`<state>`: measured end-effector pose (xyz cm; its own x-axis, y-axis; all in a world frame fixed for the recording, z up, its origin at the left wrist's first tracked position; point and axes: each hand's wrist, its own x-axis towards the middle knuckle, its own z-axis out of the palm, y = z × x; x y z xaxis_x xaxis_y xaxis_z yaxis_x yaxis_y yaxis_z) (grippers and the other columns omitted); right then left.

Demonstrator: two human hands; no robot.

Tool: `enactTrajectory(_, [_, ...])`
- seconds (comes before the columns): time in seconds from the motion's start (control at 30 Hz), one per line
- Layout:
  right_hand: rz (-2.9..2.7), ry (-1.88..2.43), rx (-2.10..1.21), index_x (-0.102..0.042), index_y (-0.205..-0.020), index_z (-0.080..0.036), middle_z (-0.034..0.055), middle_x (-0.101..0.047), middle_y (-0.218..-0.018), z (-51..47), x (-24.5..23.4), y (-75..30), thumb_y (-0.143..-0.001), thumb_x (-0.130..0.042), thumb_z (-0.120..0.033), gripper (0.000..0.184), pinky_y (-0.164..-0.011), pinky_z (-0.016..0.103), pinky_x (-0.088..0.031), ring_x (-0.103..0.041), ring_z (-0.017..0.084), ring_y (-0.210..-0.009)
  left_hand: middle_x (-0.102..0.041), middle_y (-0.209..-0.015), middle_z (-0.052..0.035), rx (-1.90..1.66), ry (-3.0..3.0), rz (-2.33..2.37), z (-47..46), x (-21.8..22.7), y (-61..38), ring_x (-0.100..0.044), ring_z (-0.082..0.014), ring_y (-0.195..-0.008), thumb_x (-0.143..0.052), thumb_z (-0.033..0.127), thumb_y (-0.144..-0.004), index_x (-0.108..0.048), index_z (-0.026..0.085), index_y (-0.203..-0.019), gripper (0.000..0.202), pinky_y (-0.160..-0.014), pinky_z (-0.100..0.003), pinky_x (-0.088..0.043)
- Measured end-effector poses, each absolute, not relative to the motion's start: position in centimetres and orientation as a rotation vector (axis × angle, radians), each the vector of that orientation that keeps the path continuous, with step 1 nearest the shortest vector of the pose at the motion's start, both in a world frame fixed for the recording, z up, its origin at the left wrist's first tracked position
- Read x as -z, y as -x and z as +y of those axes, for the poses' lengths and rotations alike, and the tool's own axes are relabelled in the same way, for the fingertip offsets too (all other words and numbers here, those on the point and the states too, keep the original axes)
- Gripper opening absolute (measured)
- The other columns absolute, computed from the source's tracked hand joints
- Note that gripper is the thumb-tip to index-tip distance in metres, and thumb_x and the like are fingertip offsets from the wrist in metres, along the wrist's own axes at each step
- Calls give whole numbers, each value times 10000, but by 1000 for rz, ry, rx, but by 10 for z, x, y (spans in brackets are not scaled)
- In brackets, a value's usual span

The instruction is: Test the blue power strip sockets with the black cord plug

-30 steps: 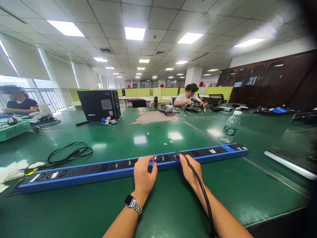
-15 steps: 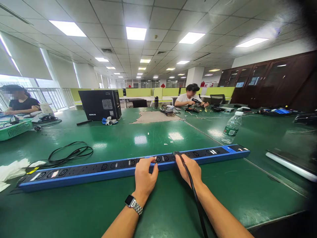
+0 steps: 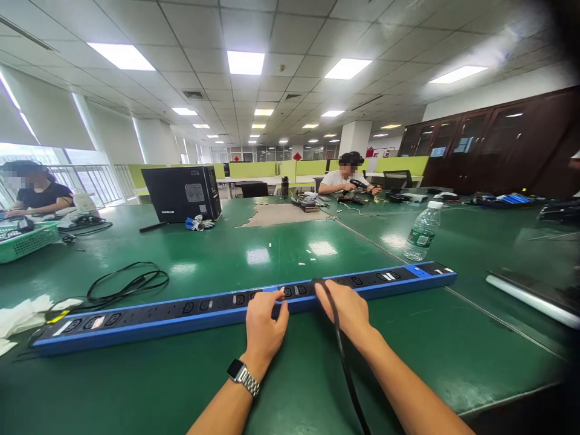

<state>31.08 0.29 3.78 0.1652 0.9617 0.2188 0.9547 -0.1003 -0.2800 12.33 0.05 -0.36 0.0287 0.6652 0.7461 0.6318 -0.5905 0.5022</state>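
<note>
A long blue-framed power strip with black sockets on top lies across the table before me. My right hand is closed round the black plug of a thick black power cord. The plug is at the strip's top face, right of its middle; my fingers hide its lower end, so I cannot tell how deep it sits. The cord hangs toward me past my wrist. Just left, my left hand grips the strip's near edge, index finger on top and thumb at the front. Its other fingers are partly hidden.
Behind the strip's right end stands a water bottle. A coiled black cable and white tissues lie left. Farther back are a computer tower, gloves and a green basket. Two people sit at the table's far sides.
My right hand and the plug have shifted slightly left along the strip, and the cord hangs farther left. My left hand stays nearly in place. The view has moved a little.
</note>
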Motion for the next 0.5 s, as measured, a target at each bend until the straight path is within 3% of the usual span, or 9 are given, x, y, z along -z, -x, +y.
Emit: enactTrajectory(0.5, [-1669,1975,-143,-585,-855,-221,87,-709,-789,6,-12,-309,-962,-291,-525,437,-601,271,-345,-660,223,-743,-711,-904,-42,-1639,-2209,1402,0,2,-123,-637,-200,-868,-568,181,-845,-660,209,-935,132,-787,-361,-488])
